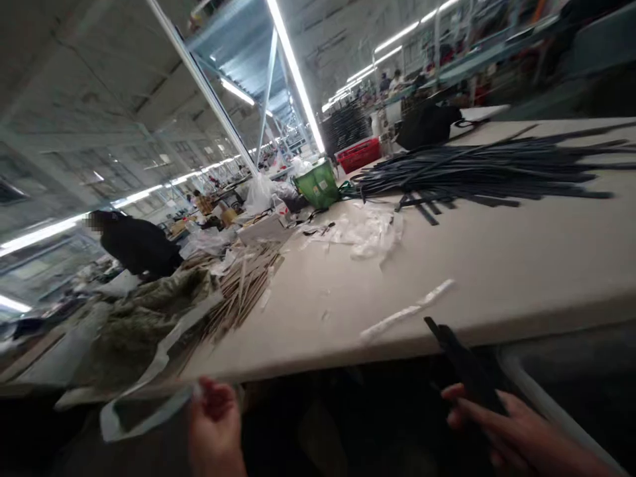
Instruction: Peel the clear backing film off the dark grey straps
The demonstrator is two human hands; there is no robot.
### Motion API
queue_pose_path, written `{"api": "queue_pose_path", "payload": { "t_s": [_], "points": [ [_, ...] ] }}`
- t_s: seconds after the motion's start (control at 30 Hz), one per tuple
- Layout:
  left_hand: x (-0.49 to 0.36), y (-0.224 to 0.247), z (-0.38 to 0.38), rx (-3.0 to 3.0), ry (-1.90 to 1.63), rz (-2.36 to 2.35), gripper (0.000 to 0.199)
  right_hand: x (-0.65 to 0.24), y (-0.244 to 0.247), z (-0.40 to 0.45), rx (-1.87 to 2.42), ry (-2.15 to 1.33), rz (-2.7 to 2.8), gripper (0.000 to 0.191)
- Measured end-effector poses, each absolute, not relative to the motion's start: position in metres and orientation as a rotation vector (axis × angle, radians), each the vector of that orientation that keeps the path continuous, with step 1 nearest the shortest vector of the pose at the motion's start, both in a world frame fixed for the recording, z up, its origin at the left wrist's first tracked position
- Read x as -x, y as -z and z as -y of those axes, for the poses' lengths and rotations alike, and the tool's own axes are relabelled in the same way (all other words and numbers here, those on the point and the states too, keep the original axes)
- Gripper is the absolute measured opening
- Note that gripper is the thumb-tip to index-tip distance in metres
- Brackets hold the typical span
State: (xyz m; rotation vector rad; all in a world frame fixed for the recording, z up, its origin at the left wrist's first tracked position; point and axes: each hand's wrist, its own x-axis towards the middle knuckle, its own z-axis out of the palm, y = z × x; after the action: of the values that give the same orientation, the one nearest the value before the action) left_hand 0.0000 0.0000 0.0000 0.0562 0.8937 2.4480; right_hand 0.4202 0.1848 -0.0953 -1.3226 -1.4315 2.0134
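Note:
My left hand (217, 424) is closed at the table's front edge, its fingers pinching the end of a long white strip (159, 361). The strip loops down beside the hand and runs up onto the table toward a heap of thin brown strips (243, 288). At the lower right, my right hand (519, 430) grips a small bundle of flat dark strips (470, 371), which point up and left over the table edge. A twisted white strip (407, 310) lies on the table just beyond that bundle. Both hands are somewhat blurred.
A large pile of long dark strips (477, 169) covers the far right of the pale table (536, 255). Crumpled clear plastic (370, 228), a green basket (318, 185) and a red crate (358, 156) stand farther back. Olive fabric (149, 324) lies left; a person in dark clothing (136, 245) is beyond.

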Motion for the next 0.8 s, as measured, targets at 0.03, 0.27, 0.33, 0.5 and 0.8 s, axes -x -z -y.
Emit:
{"api": "queue_pose_path", "payload": {
  "t_s": [0.03, 0.27, 0.33, 0.5, 0.8],
  "points": [
    [-0.021, 0.022, -0.007, 0.015, -2.449, -0.900, 0.040, -0.412, 0.090, -0.182, 1.284, -2.038, 1.476, 0.074],
    [-0.133, 0.062, -0.050, 0.507, -1.888, -0.804, 0.032, -0.369, 0.069, -0.160, 1.038, -2.155, 1.734, 0.053],
    [-0.144, 0.055, -0.056, 0.496, -1.848, -0.892, 0.026, -0.361, 0.067, -0.155, 1.013, -2.184, 1.744, 0.052],
    [-0.155, 0.055, -0.057, 0.331, -1.861, -1.055, 0.010, -0.340, 0.058, -0.150, 0.982, -2.201, 1.747, 0.053],
    [-0.173, 0.068, -0.051, 0.075, -1.844, -1.055, 0.030, -0.291, 0.045, -0.144, 0.940, -2.065, 1.897, 0.045]
  ]
}}
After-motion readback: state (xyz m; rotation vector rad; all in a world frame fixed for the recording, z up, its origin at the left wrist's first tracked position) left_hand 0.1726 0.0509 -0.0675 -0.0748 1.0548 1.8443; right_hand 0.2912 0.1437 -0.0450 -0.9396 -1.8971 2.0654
